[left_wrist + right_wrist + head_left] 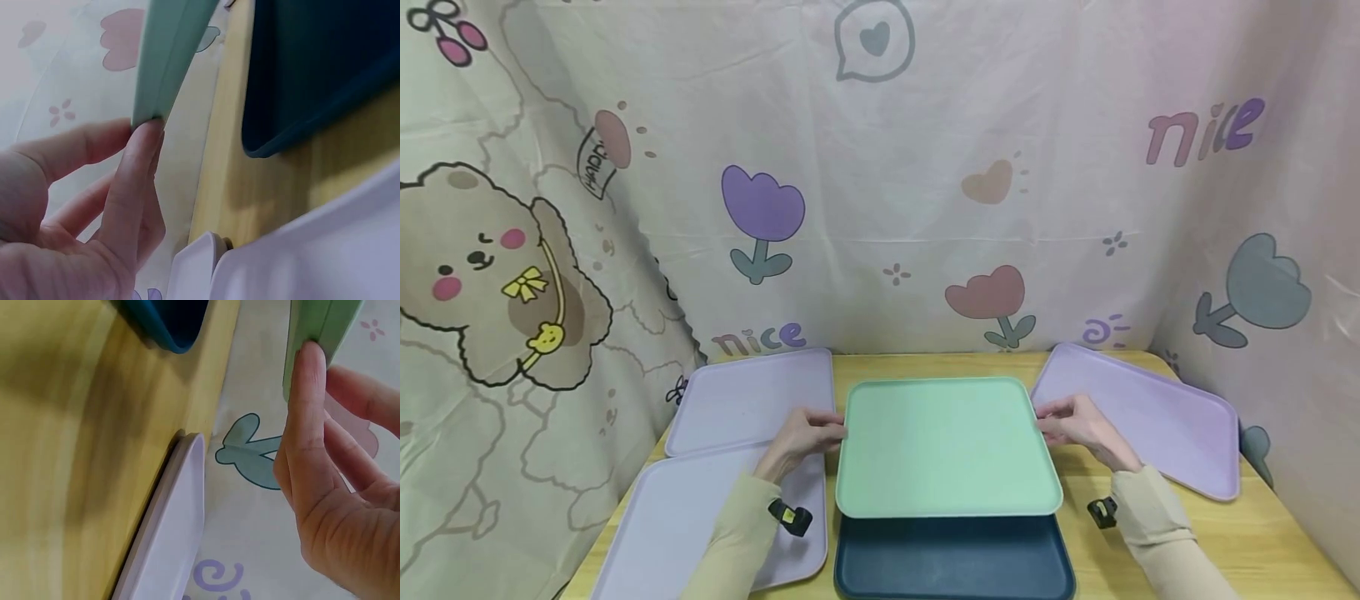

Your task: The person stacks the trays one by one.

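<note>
A mint-green rectangular tray [947,450] is held up level between both hands, above a dark blue tray [955,558] on the table. My left hand [805,437] pinches its left edge between thumb and fingers; in the left wrist view the fingers [134,169] press on the green rim. On the opposite edge my right hand [1084,427] does the same, its fingers [306,406] against the rim in the right wrist view. Both wrist views show a gap between the green tray and the blue one. The green tray covers the blue tray's far part in the head view.
Two pale lilac trays, a far one [756,400] and a near one [658,517], lie at the left and overlap slightly. A third lilac tray [1150,425] lies angled at the right. Behind the wooden table [1255,550] hangs a printed curtain [887,167].
</note>
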Demonstrator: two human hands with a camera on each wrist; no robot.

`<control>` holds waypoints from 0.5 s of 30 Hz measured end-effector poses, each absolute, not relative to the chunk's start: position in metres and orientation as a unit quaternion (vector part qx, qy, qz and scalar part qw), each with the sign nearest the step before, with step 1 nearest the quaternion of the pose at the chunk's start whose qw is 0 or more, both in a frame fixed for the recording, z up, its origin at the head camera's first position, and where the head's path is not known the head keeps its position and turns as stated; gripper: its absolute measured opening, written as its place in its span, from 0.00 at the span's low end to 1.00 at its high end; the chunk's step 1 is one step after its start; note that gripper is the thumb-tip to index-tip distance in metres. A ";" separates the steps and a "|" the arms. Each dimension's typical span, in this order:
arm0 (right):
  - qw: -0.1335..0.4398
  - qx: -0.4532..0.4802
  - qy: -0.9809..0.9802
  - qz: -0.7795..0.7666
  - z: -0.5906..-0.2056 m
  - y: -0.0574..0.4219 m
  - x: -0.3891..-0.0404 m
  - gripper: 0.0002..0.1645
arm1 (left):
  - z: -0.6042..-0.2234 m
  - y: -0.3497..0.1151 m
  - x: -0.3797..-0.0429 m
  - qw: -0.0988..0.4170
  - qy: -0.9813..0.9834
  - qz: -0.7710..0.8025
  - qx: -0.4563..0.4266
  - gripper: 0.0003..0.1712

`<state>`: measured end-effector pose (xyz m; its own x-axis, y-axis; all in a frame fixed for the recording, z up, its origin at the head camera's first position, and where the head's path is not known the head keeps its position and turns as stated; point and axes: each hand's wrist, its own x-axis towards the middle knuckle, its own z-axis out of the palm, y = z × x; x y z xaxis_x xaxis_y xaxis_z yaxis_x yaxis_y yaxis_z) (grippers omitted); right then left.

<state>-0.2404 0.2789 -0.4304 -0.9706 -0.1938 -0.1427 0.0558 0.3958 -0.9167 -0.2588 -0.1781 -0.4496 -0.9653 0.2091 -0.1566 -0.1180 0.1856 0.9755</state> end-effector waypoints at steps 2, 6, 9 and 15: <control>0.120 -0.046 0.825 -0.550 -0.432 0.281 -0.236 0.24 | -0.450 -0.178 -0.255 0.136 0.765 0.629 0.040 0.20; 0.131 -0.070 0.819 -0.555 -0.434 0.286 -0.227 0.25 | -0.449 -0.178 -0.248 0.139 0.766 0.625 0.054 0.20; 0.141 -0.080 0.815 -0.556 -0.436 0.289 -0.220 0.25 | -0.449 -0.178 -0.242 0.141 0.772 0.617 0.060 0.20; 0.161 -0.072 0.813 -0.555 -0.441 0.289 -0.210 0.24 | -0.456 -0.177 -0.230 0.148 0.782 0.603 0.053 0.20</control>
